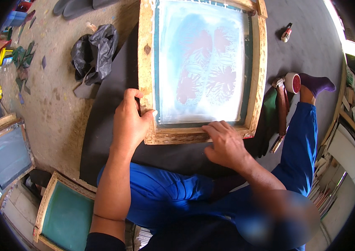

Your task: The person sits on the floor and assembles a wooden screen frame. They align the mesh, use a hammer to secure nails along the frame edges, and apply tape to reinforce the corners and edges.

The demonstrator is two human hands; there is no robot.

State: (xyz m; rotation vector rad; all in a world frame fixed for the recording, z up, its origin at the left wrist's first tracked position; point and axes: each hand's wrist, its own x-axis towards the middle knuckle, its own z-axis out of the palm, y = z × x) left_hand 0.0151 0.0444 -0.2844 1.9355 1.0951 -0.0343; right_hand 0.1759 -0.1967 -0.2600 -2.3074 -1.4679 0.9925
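A wooden screen-printing frame (147,75) lies in front of me, its mesh (177,33) coated white and pale blue with two leafy, sole-shaped patterns in the middle. My left hand (128,119) grips the frame's left rail close to the near corner, thumb on top and fingers at the outer side. My right hand (227,144) holds the near rail right of its middle. Its fingertips lie over the wood, with the thumb below the edge.
A red-and-white utility knife (286,33) lies at the far right on the dark surface (102,138). Near my foot stand a cup of dark red stuff (293,83) and a brown-handled squeegee (283,104). Leftward are a black plastic bag (102,50) and a green-meshed frame (68,213).
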